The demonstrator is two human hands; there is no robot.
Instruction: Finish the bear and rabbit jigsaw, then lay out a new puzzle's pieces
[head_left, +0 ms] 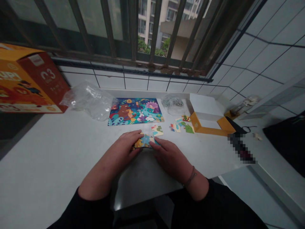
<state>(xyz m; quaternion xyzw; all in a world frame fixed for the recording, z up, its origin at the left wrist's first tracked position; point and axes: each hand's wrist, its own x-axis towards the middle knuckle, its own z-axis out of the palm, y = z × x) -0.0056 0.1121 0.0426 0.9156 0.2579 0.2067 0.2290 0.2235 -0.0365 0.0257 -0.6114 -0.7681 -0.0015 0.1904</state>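
Note:
A few joined jigsaw puzzle pieces, blue and orange, lie on the white tabletop in front of me. My left hand closes on their left side, fingers on top and thumb at the near edge. On the right, my right hand has its fingertips together at a bluish puzzle piece against the joined ones; part of it is hidden. Just behind my fingers a loose puzzle piece with green and red lies flat. More loose puzzle pieces form a small pile farther right.
Behind my hands lies a colourful animal picture sheet. A crumpled clear plastic bag and a large orange box stand left. An open white-and-yellow box and a clear round container are at the back right, below the barred window.

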